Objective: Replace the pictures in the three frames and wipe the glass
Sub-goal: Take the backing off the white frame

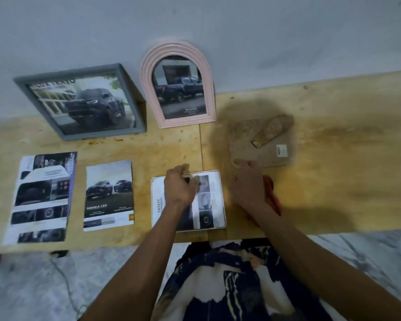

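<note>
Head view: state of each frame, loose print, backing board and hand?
Grey square frame: leaning on wall, car picture inside.
Pink arched frame: upright against wall, truck picture inside.
White rounded frame: flat on wooden table, "SAFETY" page in it.
Cork backing board: off, lying flat, stand side up.
Two loose car prints: flat on table.
Left hand: pinching at white frame's top edge.
Right hand: over red cloth.

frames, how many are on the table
3: a grey frame and a pink arched frame leaning against the wall, and a white frame lying flat under the left hand.
</note>
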{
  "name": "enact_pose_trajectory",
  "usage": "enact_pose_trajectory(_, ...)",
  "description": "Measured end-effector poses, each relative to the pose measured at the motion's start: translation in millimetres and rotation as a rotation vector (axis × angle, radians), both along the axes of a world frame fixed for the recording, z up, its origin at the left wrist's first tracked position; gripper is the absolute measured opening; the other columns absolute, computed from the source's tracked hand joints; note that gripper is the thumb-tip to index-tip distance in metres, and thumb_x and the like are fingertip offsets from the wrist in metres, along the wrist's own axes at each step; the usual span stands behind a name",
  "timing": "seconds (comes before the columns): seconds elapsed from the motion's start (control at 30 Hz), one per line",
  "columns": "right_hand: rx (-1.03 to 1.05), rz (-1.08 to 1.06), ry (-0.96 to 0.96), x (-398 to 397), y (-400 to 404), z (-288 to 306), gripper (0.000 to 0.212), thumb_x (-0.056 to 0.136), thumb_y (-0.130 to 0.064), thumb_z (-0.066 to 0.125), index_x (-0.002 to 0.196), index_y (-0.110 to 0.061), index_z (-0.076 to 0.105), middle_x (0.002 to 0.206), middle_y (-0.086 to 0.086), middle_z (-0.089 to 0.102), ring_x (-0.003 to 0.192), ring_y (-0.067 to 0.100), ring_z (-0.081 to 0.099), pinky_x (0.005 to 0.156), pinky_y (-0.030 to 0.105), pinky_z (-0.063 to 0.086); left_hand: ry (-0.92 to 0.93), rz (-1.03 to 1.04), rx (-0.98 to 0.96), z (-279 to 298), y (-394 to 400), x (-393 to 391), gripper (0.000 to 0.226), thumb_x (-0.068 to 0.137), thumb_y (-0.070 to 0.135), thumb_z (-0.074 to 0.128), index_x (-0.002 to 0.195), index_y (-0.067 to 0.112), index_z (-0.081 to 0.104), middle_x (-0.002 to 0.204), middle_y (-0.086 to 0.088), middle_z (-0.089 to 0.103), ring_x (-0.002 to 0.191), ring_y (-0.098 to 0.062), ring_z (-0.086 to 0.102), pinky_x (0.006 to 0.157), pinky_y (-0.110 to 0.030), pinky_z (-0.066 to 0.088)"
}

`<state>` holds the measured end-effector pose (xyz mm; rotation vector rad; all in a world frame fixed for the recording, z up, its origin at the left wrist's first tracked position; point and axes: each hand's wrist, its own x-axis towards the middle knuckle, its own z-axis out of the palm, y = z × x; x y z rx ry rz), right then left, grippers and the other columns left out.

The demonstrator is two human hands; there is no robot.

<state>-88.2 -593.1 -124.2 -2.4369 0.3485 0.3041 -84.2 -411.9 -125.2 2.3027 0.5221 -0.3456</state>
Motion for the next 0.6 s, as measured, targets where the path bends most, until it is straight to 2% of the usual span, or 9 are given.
enact_pose_trajectory(0.1, 0.018, 0.075, 0.047, -27, 33, -7, 0.041, 0.086, -0.015, 0.056, 0.127, -0.019, 0.054, 0.128, 0.006, 0.050, 0.116, 0.026, 0.048, 0.085, 0.027, 0.035, -0.022, 0.000, 0.103, -3, 42, -24, 0.040, 0.084, 0.018, 0.074, 0.122, 0.007, 0.067, 0.118, -0.012, 0.069, 0.100, -0.025, 0.068, 0.090, -0.030, 0.054)
enact_pose_trajectory(0.2, 0.089, 0.087, 0.089, -52, 55, -12, 0.056, 0.086, -0.011, 0.059, 0.139, -0.016, 0.046, 0.136, 0.009, 0.042, 0.123, 0.027, 0.041, 0.100, 0.033, 0.036, -0.016, -0.026, 0.182, -8, 78, -40, 0.046, 0.085, 0.022, 0.072, 0.126, 0.006, 0.064, 0.126, -0.019, 0.061, 0.111, -0.033, 0.060, 0.095, -0.034, 0.049)
enact_pose_trajectory(0.3, 0.000, 0.204, 0.127, -72, 68, -23, 0.070, 0.083, -0.011, 0.060, 0.148, -0.015, 0.035, 0.151, 0.017, 0.030, 0.139, 0.036, 0.028, 0.112, 0.046, 0.029, 0.041, -0.089, 0.245, -17, 102, -52, 0.055, 0.085, 0.028, 0.070, 0.133, 0.007, 0.058, 0.128, -0.024, 0.055, 0.118, -0.039, 0.053, 0.098, -0.037, 0.044)
enact_pose_trajectory(0.4, -0.099, 0.262, 0.185, -81, 75, -26, 0.073, 0.086, -0.017, 0.057, 0.152, -0.022, 0.026, 0.160, 0.012, 0.013, 0.146, 0.033, 0.012, 0.112, 0.043, 0.029, 0.052, -0.160, 0.216, -18, 111, -54, 0.059, 0.088, 0.027, 0.068, 0.141, 0.009, 0.050, 0.133, -0.024, 0.049, 0.123, -0.040, 0.046, 0.101, -0.038, 0.041)
enact_pose_trajectory(0.47, -0.137, 0.275, 0.193, -80, 75, -27, 0.072, 0.088, -0.015, 0.056, 0.152, -0.023, 0.025, 0.161, 0.007, 0.008, 0.145, 0.033, 0.008, 0.110, 0.042, 0.032, 0.057, -0.185, 0.199, -20, 113, -49, 0.061, 0.091, 0.028, 0.066, 0.145, 0.011, 0.045, 0.137, -0.023, 0.042, 0.126, -0.040, 0.044, 0.105, -0.040, 0.039)
enact_pose_trajectory(0.6, -0.159, 0.291, 0.249, -76, 76, -25, 0.075, 0.087, -0.014, 0.059, 0.153, -0.023, 0.024, 0.162, 0.006, 0.006, 0.144, 0.033, 0.006, 0.111, 0.041, 0.030, 0.102, -0.180, 0.176, -24, 110, -47, 0.059, 0.093, 0.030, 0.062, 0.146, 0.012, 0.042, 0.142, -0.020, 0.037, 0.130, -0.039, 0.039, 0.107, -0.044, 0.040)
